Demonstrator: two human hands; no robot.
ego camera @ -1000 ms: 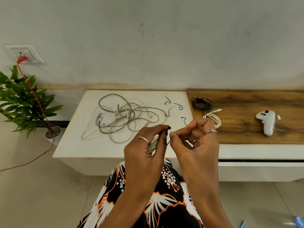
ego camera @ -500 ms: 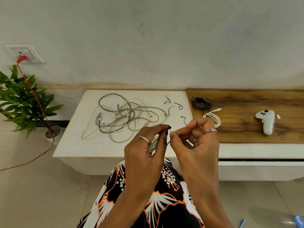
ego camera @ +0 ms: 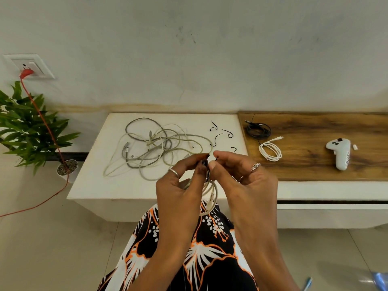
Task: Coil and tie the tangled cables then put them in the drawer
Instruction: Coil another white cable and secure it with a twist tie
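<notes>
Just below the centre of the frame, the small coiled cable point(ego camera: 210, 198) hangs between the two hands, over the person's lap and in front of the near edge of the white desk point(ego camera: 100, 181). Its loops droop downward from the fingers, so the coil's long axis runs roughly top to bottom in the picture, with a connector dangling near the low end. The left hand point(ego camera: 180, 185) has its fingers curled round the upper part of the coil and grips it there. The right hand point(ego camera: 237, 175) is pinched shut, thumb and forefinger closed on a thin black tie point(ego camera: 208, 175) that sits right at the top of the coil, where the two hands nearly meet. Both are equally near the work; to my eye the right is the one doing the twisting while the left steadies the bundle.

Further up the frame, left of centre on the desk, the tangled cables point(ego camera: 155, 148) lie in a loose heap, well apart from the hands. A few spare black ties point(ego camera: 227, 132) lie to its right. On the wooden board point(ego camera: 315, 164) at the right rest a coiled black cable point(ego camera: 258, 130) and a coiled white cable point(ego camera: 270, 152), both already bundled. I cannot make out the drawer for certain
</notes>
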